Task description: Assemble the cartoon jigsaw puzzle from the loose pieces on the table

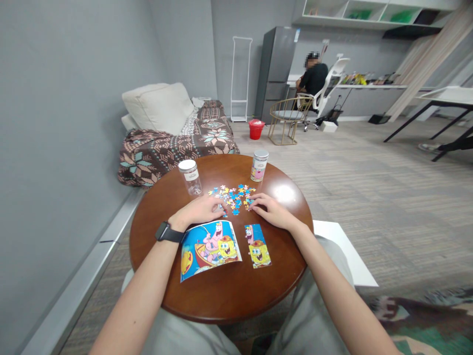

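Note:
A loose heap of small jigsaw pieces point(235, 198), mostly blue, yellow and pink, lies on the round brown table point(221, 301). At its left edge, my left hand point(203, 209) has curled fingers, with thumb and forefinger closed at a blue piece; its grip is partly hidden. My right hand point(272, 212) rests at the heap's right edge, fingers apart and tips touching the pieces. Nearer to me lies a cartoon reference picture point(210, 249), its edges curling up. Right of it is a joined strip of puzzle point(257, 246) showing a yellow and a pink figure.
A clear jar point(192, 182) with a white lid stands at the table's back left. Another lidded jar point(258, 170) with a cartoon label is at the back right. Beyond are a covered sofa point(185, 138), a red bucket point(255, 130) and a seated person point(314, 79).

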A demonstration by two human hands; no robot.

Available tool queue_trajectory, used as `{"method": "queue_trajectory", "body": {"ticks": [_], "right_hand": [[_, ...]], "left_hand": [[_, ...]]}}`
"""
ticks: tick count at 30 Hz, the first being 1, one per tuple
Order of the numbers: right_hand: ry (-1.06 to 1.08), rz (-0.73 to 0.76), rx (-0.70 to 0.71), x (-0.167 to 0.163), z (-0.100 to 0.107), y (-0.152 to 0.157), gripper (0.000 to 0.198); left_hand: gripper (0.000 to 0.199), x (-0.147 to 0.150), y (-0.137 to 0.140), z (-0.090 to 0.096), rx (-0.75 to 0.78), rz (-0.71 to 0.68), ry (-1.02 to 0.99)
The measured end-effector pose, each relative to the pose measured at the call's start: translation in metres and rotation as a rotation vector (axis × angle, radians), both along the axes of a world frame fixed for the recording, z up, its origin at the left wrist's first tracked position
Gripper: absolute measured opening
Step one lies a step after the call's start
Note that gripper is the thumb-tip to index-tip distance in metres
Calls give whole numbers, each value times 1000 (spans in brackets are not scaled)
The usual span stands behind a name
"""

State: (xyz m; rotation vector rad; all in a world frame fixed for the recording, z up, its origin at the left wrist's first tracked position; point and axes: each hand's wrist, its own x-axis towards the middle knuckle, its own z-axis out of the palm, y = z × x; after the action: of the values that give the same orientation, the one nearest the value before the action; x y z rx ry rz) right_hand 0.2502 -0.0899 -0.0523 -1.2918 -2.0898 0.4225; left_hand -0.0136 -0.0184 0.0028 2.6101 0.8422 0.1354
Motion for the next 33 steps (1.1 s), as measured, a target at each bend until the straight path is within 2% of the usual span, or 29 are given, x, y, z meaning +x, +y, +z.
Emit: {"method": "queue_trajectory", "body": {"ticks": [33], "right_hand": [[12, 6, -12, 1, 1, 0, 18]], "left_hand": [[26, -1, 0, -1, 1, 2, -4]]}}
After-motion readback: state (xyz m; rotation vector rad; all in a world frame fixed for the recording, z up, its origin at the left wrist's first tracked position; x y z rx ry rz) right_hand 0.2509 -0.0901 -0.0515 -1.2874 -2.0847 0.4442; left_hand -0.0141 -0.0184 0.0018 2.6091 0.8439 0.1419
